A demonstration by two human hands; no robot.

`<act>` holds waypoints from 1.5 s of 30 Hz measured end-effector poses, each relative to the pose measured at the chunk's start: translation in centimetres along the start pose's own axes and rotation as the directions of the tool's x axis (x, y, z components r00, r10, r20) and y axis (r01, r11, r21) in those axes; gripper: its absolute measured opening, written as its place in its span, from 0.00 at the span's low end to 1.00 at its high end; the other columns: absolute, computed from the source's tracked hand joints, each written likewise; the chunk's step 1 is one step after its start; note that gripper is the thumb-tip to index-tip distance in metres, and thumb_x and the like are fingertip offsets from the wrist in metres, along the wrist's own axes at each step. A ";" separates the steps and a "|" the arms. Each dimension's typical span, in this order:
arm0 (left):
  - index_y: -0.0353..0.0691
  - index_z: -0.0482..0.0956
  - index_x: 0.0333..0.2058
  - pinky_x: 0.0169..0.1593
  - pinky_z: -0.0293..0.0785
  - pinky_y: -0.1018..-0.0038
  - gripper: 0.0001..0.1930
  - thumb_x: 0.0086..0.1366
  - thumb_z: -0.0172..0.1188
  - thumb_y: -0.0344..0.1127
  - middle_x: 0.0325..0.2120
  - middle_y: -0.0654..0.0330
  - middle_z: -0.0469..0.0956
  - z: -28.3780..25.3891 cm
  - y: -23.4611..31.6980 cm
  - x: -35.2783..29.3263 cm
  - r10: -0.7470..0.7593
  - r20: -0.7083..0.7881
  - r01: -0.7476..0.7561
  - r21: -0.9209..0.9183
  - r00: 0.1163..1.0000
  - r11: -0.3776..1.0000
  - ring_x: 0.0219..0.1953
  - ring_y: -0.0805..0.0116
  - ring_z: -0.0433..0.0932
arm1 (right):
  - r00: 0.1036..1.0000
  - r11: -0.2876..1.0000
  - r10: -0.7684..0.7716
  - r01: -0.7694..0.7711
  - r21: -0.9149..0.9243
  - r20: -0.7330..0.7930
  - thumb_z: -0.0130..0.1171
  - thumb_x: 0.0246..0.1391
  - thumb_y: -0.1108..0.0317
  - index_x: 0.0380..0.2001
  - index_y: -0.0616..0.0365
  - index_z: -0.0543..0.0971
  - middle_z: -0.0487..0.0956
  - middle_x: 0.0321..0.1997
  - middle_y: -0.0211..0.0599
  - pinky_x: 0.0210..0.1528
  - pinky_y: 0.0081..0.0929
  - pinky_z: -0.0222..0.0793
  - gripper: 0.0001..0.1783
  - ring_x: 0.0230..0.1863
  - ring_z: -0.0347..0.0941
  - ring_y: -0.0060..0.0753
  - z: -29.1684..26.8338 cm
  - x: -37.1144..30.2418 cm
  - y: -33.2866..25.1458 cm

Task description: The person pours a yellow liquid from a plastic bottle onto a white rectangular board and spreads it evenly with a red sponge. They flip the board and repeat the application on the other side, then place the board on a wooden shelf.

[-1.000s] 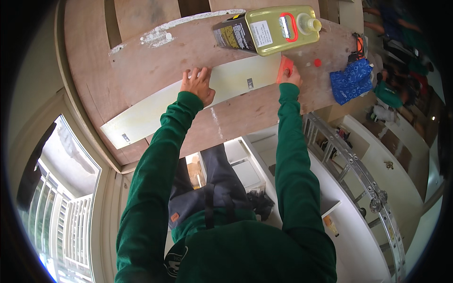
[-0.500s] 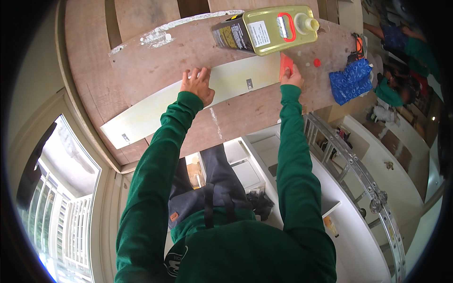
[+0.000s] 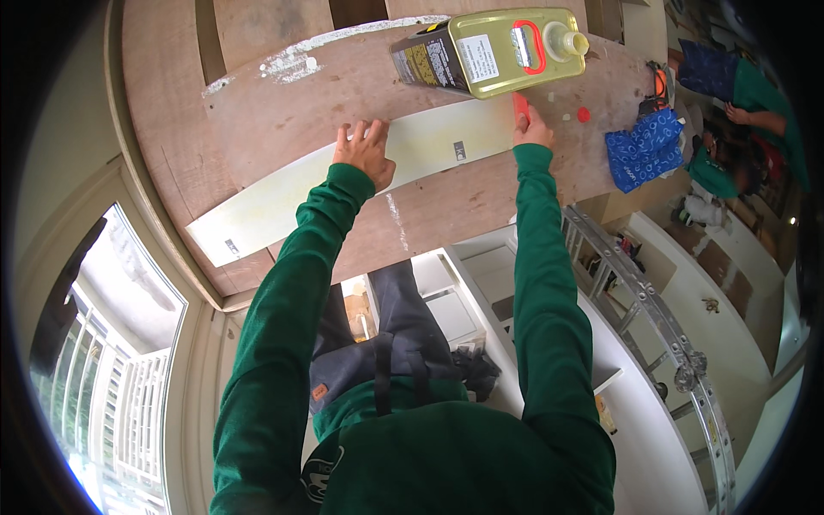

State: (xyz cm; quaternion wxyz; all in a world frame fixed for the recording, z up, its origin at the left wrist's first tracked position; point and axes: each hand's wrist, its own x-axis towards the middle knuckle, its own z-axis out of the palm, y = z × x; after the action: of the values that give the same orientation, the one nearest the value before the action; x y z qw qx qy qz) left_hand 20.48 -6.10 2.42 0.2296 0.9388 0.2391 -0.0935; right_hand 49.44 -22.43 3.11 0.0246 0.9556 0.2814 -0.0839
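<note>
A long, pale, gently curved strip lies on the wooden board, with a small dark label near each end. My left hand is laid across its middle, fingers bent toward the far edge and thumb toward the near one. At the strip's right end, my right hand pinches a flat red block, standing on edge against the strip; the fingers partly cover it, and its exact kind does not show. Just beyond that end stands a rectangular gold-and-black metal can with a red handle and a pale spout.
The brown wooden board carries white smears and a red spot. To the right sit a blue patterned bag and a metal ladder. Another person in green is at far right. White cabinets are below; a window is at left.
The whole view has shifted slightly. My left hand stays on the strip, and my right hand still holds the red block at its end, less of the block now showing.
</note>
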 end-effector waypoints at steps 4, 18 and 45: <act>0.35 0.67 0.53 0.57 0.57 0.56 0.31 0.49 0.52 0.42 0.48 0.59 0.65 0.0 0.0 -0.1 0.001 0.008 -0.001 0.009 1.000 1.000 0.53 0.63 0.63 | 0.993 0.968 -0.116 0.114 0.222 -0.007 0.52 0.52 0.61 0.45 0.40 0.77 0.79 0.29 0.51 0.36 0.49 0.72 0.15 0.32 0.76 0.58 -0.7 -0.2 0.3; 0.38 0.66 0.54 0.57 0.57 0.56 0.31 0.49 0.52 0.40 0.47 0.60 0.66 0.1 -0.1 0.0 -0.002 -0.008 0.003 0.014 1.000 1.000 0.53 0.63 0.64 | 0.957 0.888 -0.288 0.273 0.370 -0.015 0.51 0.55 0.62 0.47 0.49 0.76 0.78 0.32 0.54 0.37 0.46 0.71 0.16 0.34 0.74 0.59 -0.6 -7.8 -5.8; 0.37 0.62 0.57 0.55 0.58 0.57 0.34 0.49 0.51 0.42 0.47 0.60 0.66 0.4 0.2 0.0 0.020 0.005 -0.020 0.127 1.000 0.992 0.52 0.64 0.64 | 0.986 0.968 -0.166 0.157 0.194 0.032 0.53 0.50 0.70 0.45 0.33 0.76 0.79 0.28 0.42 0.32 0.48 0.70 0.19 0.30 0.75 0.56 -1.6 -10.2 4.9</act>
State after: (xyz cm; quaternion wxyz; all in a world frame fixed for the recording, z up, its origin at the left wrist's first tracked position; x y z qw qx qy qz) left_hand 20.56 -6.43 2.19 0.1707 0.9537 0.2229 -0.1079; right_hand 43.91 -31.83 6.49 -0.0671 0.9251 0.3483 -0.1351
